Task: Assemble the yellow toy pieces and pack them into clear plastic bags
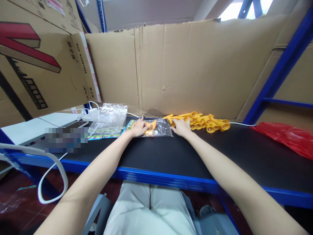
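Observation:
My left hand [139, 128] lies on a clear plastic bag [164, 127] with a colourful header strip, fingers spread over it. Inside the bag shows an orange-yellow plastic piece [151, 126], partly covered by the hand. At the bag's right end is my right hand [182, 128], its thumb by the bag's edge and its fingers apart, reaching toward a pile of yellow plastic pieces [211, 122] with round, cup-like ends. Some of the pile is hidden behind that hand.
Clear bags [110, 117] with colourful headers lie left, near a white plug adapter [93, 114] and a cable. A red plastic bag [286, 137] lies right on the black shelf top [156, 156]. A cardboard sheet [195, 71] stands behind; a large carton [49, 71] is at left.

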Available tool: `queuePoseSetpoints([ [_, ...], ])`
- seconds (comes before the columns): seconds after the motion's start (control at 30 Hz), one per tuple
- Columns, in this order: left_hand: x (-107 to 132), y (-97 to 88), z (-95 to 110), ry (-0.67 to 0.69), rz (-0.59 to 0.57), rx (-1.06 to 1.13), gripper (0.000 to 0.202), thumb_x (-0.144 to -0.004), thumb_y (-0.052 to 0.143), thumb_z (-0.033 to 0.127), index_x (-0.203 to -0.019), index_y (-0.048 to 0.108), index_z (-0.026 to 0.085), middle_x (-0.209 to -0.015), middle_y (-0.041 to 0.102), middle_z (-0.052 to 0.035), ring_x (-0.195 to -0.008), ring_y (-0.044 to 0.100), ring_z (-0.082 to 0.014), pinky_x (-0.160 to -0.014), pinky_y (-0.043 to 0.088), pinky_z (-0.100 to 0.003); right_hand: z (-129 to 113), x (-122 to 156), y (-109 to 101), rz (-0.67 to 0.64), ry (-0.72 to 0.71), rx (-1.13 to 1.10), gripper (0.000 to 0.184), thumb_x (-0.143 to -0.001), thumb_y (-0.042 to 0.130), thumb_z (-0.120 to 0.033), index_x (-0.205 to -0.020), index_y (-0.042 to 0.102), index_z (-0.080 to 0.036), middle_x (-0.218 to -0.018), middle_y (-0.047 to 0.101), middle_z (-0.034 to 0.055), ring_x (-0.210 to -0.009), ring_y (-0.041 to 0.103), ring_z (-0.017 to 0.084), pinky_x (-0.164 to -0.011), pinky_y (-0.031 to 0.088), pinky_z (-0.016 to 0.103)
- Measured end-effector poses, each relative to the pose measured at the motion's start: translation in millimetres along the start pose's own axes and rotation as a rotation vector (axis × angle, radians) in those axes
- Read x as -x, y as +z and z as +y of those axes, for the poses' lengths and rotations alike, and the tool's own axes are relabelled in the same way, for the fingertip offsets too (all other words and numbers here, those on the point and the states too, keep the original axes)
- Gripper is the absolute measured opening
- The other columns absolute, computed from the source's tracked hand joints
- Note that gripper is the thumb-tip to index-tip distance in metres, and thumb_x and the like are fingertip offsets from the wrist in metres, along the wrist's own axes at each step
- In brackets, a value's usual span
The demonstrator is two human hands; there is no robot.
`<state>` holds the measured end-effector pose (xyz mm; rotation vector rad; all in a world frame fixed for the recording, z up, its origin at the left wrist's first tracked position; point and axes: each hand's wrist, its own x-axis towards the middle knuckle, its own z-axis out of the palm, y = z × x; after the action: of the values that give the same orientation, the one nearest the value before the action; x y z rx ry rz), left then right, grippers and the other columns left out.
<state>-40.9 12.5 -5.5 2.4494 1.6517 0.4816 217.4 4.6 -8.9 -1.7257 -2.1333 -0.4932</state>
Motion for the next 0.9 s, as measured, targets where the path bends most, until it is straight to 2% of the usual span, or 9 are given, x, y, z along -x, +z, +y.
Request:
queuePoseSetpoints([
  [0.1,2.0,-1.5,2.6,-0.013,-0.011,-0.017,0.036,-0.082,0.026,0.047,-0.092,0.046,0.019,-0.146,0.008,-0.01,-0.133,0.003,-0.0248,-0.103,0.009,-0.053,-3.6,-1.6,3.5,0.079,0.015,0.081,0.038,-0.076,0.052,-0.035,-0.11,0.05,-0.017,-0.096,0.063,0.0123,-0.1,0.049,0.028,-0.095,0.007,0.058],
  [0.3,5.1,-3.8,5.7,-0.014,-0.037,-0.05,0.036,-0.082,0.023,0.044,-0.095,0.046,0.02,-0.146,0.009,-0.0085,-0.133,0.001,-0.0249,-0.101,0.006,-0.057,-5.1,-2.3,1.9,0.115,0.025,0.064,0.033,-0.074,0.049,-0.032,-0.101,0.052,-0.014,-0.09,0.063,0.0129,-0.094,0.051,0.028,-0.096,0.005,0.055],
  [0.43,5.3,-3.3,5.5,-0.024,-0.041,-0.041,0.039,-0.083,0.021,0.045,-0.1,0.045,0.019,-0.145,0.01,-0.01,-0.133,0.002,-0.0251,-0.101,0.007,-0.056,-9.6,-3.3,-14.7,0.228,0.051,-0.042,0.03,-0.074,0.046,-0.03,-0.099,0.05,-0.013,-0.088,0.062,0.0127,-0.09,0.052,0.027,-0.093,0.014,0.049],
  [0.53,5.1,-2.9,5.2,-0.024,-0.038,-0.028,0.039,-0.082,0.023,0.045,-0.1,0.045,0.019,-0.145,0.01,-0.0099,-0.133,0.002,-0.0253,-0.102,0.008,-0.055,-10.9,-3.8,-34.6,0.338,0.044,-0.153,0.029,-0.076,0.044,-0.03,-0.1,0.048,-0.014,-0.097,0.059,0.0133,-0.092,0.051,0.026,-0.086,0.023,0.041],
  [0.6,4.7,-2.6,4.9,-0.019,-0.039,-0.014,0.038,-0.082,0.023,0.046,-0.098,0.046,0.02,-0.145,0.011,-0.0094,-0.133,0.003,-0.0256,-0.101,0.009,-0.055,-12.2,-3.1,-48.0,0.364,0.031,-0.205,0.028,-0.076,0.044,-0.03,-0.1,0.047,-0.015,-0.101,0.057,0.0131,-0.093,0.05,0.025,-0.081,0.027,0.036],
  [0.7,3.4,-1.4,4.3,-0.01,-0.042,0.002,0.038,-0.081,0.025,0.047,-0.095,0.047,0.021,-0.145,0.012,-0.009,-0.133,0.003,-0.0261,-0.101,0.009,-0.056,-20.5,1.2,-64.7,0.302,-0.013,-0.198,0.025,-0.075,0.045,-0.027,-0.098,0.048,-0.015,-0.1,0.056,0.0118,-0.091,0.051,0.024,-0.076,0.029,0.033],
  [0.9,0.8,1.4,3.5,0.006,-0.051,-0.003,0.039,-0.081,0.024,0.048,-0.095,0.048,0.021,-0.145,0.014,-0.0077,-0.133,0.004,-0.0255,-0.101,0.01,-0.055,-57.3,19.8,-80.4,-0.008,-0.15,0.035,0.021,-0.073,0.05,-0.02,-0.091,0.052,-0.011,-0.092,0.057,0.0141,-0.08,0.055,0.024,-0.071,0.033,0.033],
])
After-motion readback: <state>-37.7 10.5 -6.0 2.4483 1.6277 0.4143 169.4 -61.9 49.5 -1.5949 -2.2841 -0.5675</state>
